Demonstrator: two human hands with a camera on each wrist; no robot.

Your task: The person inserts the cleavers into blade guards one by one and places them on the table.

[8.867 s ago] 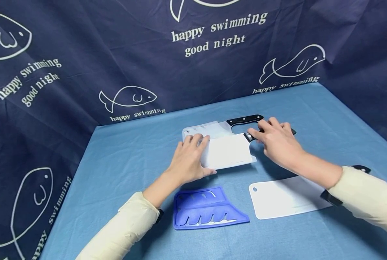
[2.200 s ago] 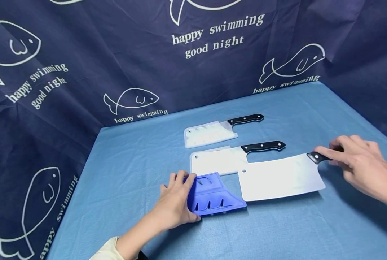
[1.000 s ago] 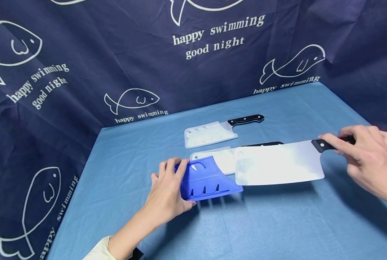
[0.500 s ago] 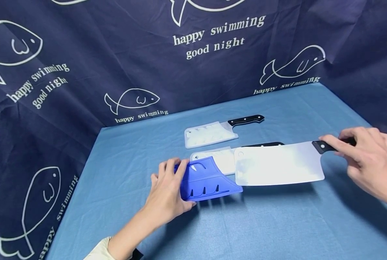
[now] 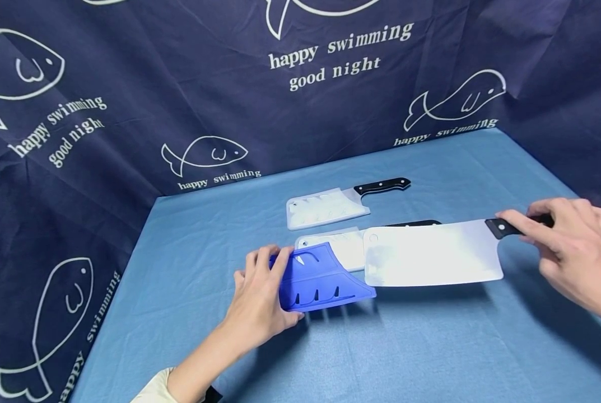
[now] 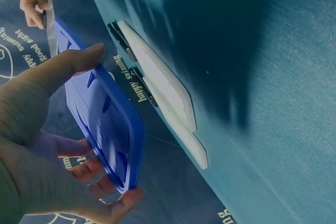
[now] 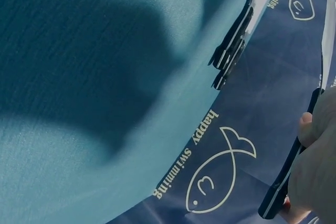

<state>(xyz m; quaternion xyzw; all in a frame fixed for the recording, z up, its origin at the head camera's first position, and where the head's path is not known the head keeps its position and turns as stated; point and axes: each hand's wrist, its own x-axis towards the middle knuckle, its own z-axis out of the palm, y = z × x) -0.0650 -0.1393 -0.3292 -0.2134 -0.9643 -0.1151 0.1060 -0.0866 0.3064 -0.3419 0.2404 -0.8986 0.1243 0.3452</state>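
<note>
My left hand grips a blue blade sheath by its left end, thumb on the lower edge and fingers on the upper. In the left wrist view the sheath is held above the table. My right hand holds a large cleaver by its black handle, with the blade raised and pointing left. The blade's tip end appears close beside the sheath's opening; whether they touch I cannot tell. In the right wrist view, fingers wrap the handle.
Behind lie two smaller cleavers in pale clear sheaths: one at the back, and one partly hidden by the blue sheath and the large blade. A blue cloth covers the table. A navy printed curtain hangs behind.
Earlier, both hands were on a smaller cleaver, with the blue sheath and large cleaver on the table. Both were then taken up and raised. Over the last second they hold nearly still.
</note>
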